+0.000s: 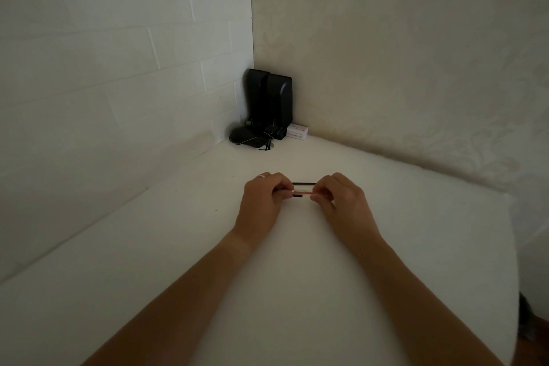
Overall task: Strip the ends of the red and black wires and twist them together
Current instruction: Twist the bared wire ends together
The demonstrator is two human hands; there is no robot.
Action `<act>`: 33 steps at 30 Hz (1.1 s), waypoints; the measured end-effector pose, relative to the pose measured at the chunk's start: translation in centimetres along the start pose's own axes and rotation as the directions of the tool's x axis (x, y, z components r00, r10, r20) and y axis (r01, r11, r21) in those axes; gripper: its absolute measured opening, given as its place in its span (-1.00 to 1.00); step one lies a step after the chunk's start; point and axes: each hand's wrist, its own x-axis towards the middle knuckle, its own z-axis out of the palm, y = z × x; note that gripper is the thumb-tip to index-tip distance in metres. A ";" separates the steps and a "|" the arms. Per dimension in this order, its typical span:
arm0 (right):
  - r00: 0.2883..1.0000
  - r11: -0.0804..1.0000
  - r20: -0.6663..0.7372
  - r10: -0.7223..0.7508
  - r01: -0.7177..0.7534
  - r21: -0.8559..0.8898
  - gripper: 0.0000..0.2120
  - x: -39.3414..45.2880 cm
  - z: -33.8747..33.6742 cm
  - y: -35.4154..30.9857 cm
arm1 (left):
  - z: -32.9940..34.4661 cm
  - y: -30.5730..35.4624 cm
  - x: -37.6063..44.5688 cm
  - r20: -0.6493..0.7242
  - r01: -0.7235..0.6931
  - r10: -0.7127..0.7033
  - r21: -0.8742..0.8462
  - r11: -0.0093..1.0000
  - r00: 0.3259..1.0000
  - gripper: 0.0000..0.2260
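Observation:
Both of my hands meet over the middle of the white table [208,246]. My left hand [263,199] pinches the left end of a short wire piece whose dark part [297,195] shows beside its fingertips. My right hand [341,199] pinches the red wire [309,193] at its right end. The red and dark parts run in one line between the two hands. A black wire [303,183] lies flat on the table just behind the hands, untouched. The wire ends inside my fingers are hidden.
Two black speakers [271,101] stand in the far corner with a dark bundle of cables [248,137] in front. A small white box [297,131] lies to their right. Walls close the table at left and back; its curved edge falls away at right.

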 end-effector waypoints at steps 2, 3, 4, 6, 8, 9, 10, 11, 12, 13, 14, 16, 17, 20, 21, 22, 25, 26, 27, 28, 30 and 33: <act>1.000 1.000 0.001 0.002 -0.002 -0.001 -0.95 0.0 0.0 0.0 | 0.0 0.1 0.1 0.013 -0.006 0.006 0.012 1.000 1.000 -0.90; 1.000 1.000 0.000 0.001 -0.001 0.001 -0.95 0.0 0.0 0.0 | 0.0 0.1 0.1 0.014 -0.016 0.016 0.022 1.000 1.000 -0.90; 1.000 1.000 -0.001 -0.001 0.001 0.004 -0.94 -0.1 0.0 -0.1 | 0.0 0.2 0.1 0.014 -0.028 0.028 0.033 0.999 1.000 -0.89; 1.000 1.000 0.004 -0.007 0.007 0.008 -0.94 -0.1 -0.1 -0.2 | 0.0 0.3 0.1 0.009 -0.041 0.041 0.046 0.998 0.999 -0.89; 1.000 1.000 0.013 -0.016 0.015 0.009 -0.94 -0.1 -0.1 -0.4 | 0.0 0.3 0.1 0.008 -0.042 0.042 0.048 0.998 0.999 -0.89; 1.000 1.000 0.017 -0.017 0.017 0.010 -0.93 -0.1 -0.1 -0.4 | -0.1 0.3 0.1 0.010 -0.045 0.045 0.051 0.998 0.999 -0.89; 1.000 1.000 0.023 -0.015 0.015 0.009 -0.92 -0.1 -0.1 -0.4 | -0.1 0.4 0.1 0.013 -0.050 0.050 0.056 0.997 0.999 -0.89; 1.000 1.000 0.025 -0.011 0.011 0.006 -0.91 -0.1 -0.1 -0.5 | -0.1 0.4 0.2 0.013 -0.053 0.053 0.060 0.997 0.999 -0.89; 1.000 1.000 0.023 -0.007 0.007 0.004 -0.91 -0.1 -0.1 -0.4 | -0.1 0.5 0.2 0.006 -0.052 0.051 0.056 0.997 0.999 -0.90; 1.000 1.000 0.017 -0.003 0.003 0.002 -0.90 -0.1 0.0 -0.3 | -0.1 0.5 0.2 -0.009 -0.047 0.048 0.043 0.998 0.999 -0.90; 1.000 1.000 0.010 0.000 0.000 -0.002 -0.89 -0.1 0.1 -0.3 | -0.1 0.5 0.1 -0.029 -0.041 0.042 0.028 0.999 0.999 -0.91; 1.000 1.000 -0.003 -0.001 0.001 -0.015 -0.89 -0.1 0.2 -0.3 | -0.1 0.5 -0.1 -0.060 -0.025 0.026 0.018 1.000 0.998 -0.93; 1.000 0.999 -0.005 -0.002 0.002 -0.032 -0.89 -0.1 0.3 -0.2 | 0.0 0.5 -0.1 -0.071 -0.015 0.017 0.024 1.000 0.997 -0.93; 0.999 0.994 -0.002 0.050 -0.050 -0.098 -0.89 -0.1 0.3 0.4 | 0.1 0.1 -0.1 -0.114 0.044 -0.036 0.068 0.997 0.993 -0.90; 0.997 0.992 -0.001 0.081 -0.081 -0.097 -0.87 -0.2 0.2 0.6 | 0.1 -0.1 0.0 -0.126 0.075 -0.064 0.082 0.994 0.990 -0.89; 0.994 0.991 0.002 0.105 -0.105 -0.089 -0.86 -0.2 0.2 0.8 | 0.2 -0.2 0.0 -0.130 0.103 -0.091 0.093 0.990 0.987 -0.90; 0.988 0.987 0.012 0.155 -0.155 -0.031 -0.86 -0.3 0.1 1.1 | 0.4 -0.5 0.1 -0.113 0.159 -0.144 0.132 0.978 0.983 -0.93; 0.984 0.984 0.009 0.178 -0.178 -0.005 -0.87 -0.3 0.1 1.2 | 0.4 -0.5 0.1 -0.107 0.168 -0.155 0.136 0.976 0.982 -0.93; 0.981 0.981 0.003 0.194 -0.194 0.010 -0.89 -0.3 0.1 1.3 | 0.5 -0.5 0.1 -0.101 0.173 -0.160 0.137 0.975 0.982 -0.93; 0.980 0.979 -0.001 0.201 -0.201 0.014 -0.91 -0.3 0.1 1.4 | 0.5 -0.5 0.1 -0.095 0.174 -0.162 0.136 0.975 0.982 -0.92; 0.977 0.977 0.000 0.212 -0.212 0.006 -0.94 -0.3 0.2 1.8 | 0.5 -0.5 0.2 -0.081 0.174 -0.164 0.142 0.974 0.983 -0.91; 0.973 0.971 -0.002 0.232 -0.232 -0.057 -0.96 -0.5 0.6 2.2 | 0.5 -0.6 0.2 -0.068 0.183 -0.174 0.151 0.971 0.982 -0.90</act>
